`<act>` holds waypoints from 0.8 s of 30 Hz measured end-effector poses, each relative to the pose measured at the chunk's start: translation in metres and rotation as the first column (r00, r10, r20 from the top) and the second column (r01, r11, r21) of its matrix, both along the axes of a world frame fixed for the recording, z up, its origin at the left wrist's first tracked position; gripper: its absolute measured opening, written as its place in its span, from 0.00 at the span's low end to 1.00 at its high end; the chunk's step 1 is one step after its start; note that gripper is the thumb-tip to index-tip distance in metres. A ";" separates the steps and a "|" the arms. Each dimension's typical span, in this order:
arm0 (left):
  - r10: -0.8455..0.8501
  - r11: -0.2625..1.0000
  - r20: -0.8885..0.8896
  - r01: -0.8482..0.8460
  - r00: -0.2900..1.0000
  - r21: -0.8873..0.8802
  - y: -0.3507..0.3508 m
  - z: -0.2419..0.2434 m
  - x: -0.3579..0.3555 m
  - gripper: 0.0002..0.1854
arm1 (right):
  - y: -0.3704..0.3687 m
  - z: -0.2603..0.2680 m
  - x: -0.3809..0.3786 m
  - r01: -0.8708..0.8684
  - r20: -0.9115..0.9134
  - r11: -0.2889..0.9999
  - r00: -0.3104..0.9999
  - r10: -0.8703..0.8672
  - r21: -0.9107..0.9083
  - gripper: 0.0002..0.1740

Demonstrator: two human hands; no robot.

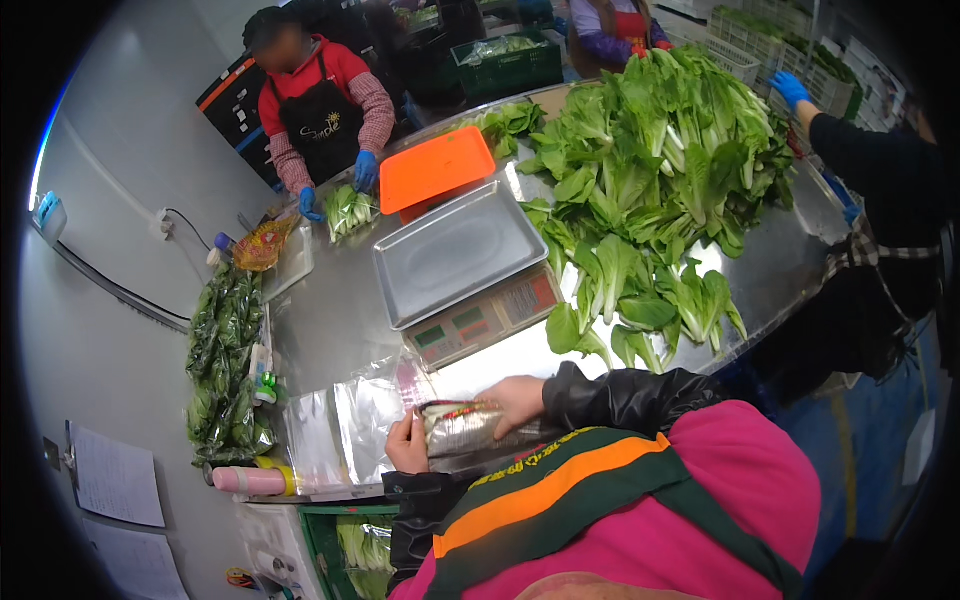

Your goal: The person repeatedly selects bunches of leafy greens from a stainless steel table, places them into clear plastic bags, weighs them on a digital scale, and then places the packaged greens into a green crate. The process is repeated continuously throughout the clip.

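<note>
My left hand (pixel 407 442) grips the left end of a clear plastic bag of leafy greens (pixel 461 431) at the near edge of the metal table (pixel 322 330). On the bag's right side rests my right hand (pixel 514 405), its fingers over the film. Pale stems show at the bag's upper edge. Flat clear plastic bags (pixel 367 420) lie just left of my hands. Beyond them stands a digital scale (pixel 480 319) with a bare metal tray (pixel 459 251) on top. Loose leafy greens (pixel 645 165) are heaped to the right of the scale.
Bagged greens (pixel 225 360) line the table's left side, near a pink bottle (pixel 251 481). A green crate (pixel 311 540) with greens is below. Across the table, a co-worker in blue gloves handles a bag of greens (pixel 350 214) beside an orange tray (pixel 435 169). Other people stand behind and at right.
</note>
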State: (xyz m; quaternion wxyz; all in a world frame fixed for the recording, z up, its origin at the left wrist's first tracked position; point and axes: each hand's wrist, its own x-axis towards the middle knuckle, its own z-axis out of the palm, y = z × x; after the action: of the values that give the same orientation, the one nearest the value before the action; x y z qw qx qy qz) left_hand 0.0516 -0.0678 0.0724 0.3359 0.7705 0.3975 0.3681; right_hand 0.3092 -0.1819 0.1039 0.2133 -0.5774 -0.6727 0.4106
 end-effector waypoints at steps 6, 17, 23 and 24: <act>0.042 0.948 -0.149 0.008 0.988 0.319 -0.031 0.055 0.059 0.10 | 0.000 0.009 -0.014 0.133 0.281 0.981 0.945 -0.168 0.138 0.30; 0.219 0.758 -0.168 -0.059 0.961 0.650 -0.034 0.035 0.073 0.28 | -0.005 0.003 0.013 0.403 -0.460 0.900 0.775 -0.433 -0.168 0.30; 0.235 0.970 0.002 -0.235 0.972 0.056 -0.015 0.021 0.070 0.20 | -0.010 0.009 0.007 0.392 -0.383 0.907 0.822 -0.421 -0.154 0.35; 0.224 0.958 -0.052 -0.230 0.973 -0.169 -0.019 0.018 0.071 0.17 | -0.008 0.009 0.007 0.424 -0.320 0.888 0.828 -0.460 -0.180 0.35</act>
State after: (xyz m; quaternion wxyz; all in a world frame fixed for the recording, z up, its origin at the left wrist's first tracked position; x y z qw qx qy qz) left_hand 0.1226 -0.0873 0.0906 0.3509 0.6934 0.5193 0.3555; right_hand 0.3158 -0.1903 0.1124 0.3906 -0.6439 -0.4494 0.4805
